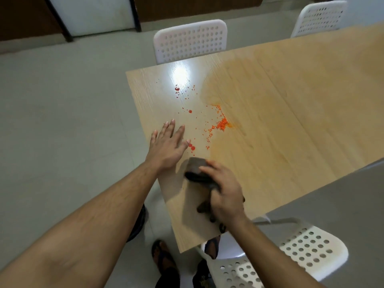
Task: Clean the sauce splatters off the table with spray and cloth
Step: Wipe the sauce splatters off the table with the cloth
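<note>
Red-orange sauce splatters [221, 124] dot the near-left part of the light wooden table [291, 113], with bigger drops at the far left and beside my left thumb. A wet orange smear spreads to the right of them. My left hand [168, 144] lies flat on the table with fingers spread, just left of the drops. My right hand [223, 192] grips a dark brown cloth [196, 170] bunched on the tabletop, close to the near edge. No spray bottle is in view.
White perforated chairs stand at the far edge [190, 40], the far right [321, 17] and the near right [291, 252]. My sandalled feet [164, 260] are on the grey tiled floor [62, 113] below the table's corner.
</note>
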